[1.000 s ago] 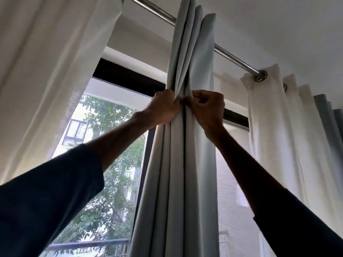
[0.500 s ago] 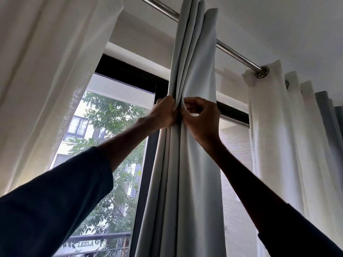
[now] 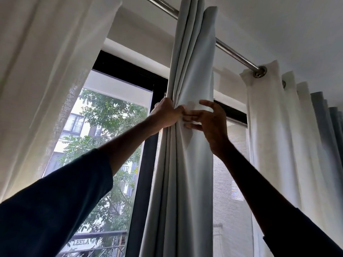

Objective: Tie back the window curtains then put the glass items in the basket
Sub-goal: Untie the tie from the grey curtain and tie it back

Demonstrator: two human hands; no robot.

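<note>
- While left hand (image 3: 167, 115) clutches the bunched grey curtain (image 3: 191, 173), right hand (image 3: 213, 125) rests on its front, fingers (image 3: 193, 118) spread, gripping nothing.
- Rod (image 3: 235, 53) above both hands.
- Sheer curtain (image 3: 46, 80) beyond left hand, white curtain (image 3: 269, 136) beyond right.
- Window frame (image 3: 130, 68) behind, partly hidden by bunch.

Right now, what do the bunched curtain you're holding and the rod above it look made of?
Bunched curtain: seemingly thick, opaque woven fabric, matte pale grey; it hangs in heavy folds and blocks daylight. Rod: likely polished metal, judging by its silvery sheen.
</note>
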